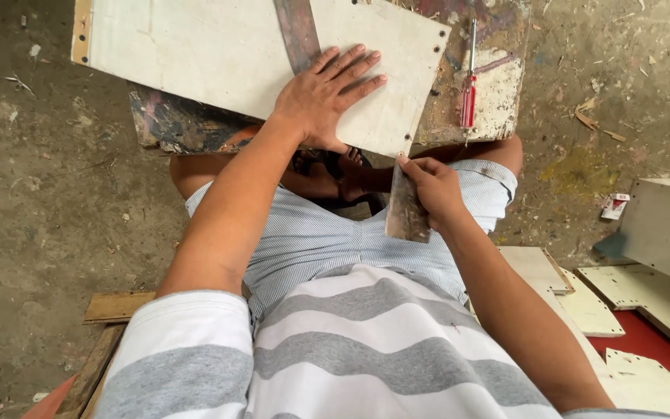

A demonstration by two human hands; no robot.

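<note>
Right hand (432, 190) pinches a thin, stiff scraper blade (406, 213) mid-frame; left hand (327, 97) presses flat, fingers spread, on a rigid, light-looking white panel (219, 54) above.

Cream-white board (219, 54), rusty brown scraper (406, 213), red-handled screwdriver (468, 99), paint-smeared bench (498, 70), grey-and-white striped shirt (350, 349), fine blue-and-white striped shorts (319, 240), red floor patch (645, 341)

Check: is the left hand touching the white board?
Touching. The head view shows the left hand lying flat, palm down and fingers spread, on the white board, with no gap visible under it.
</note>
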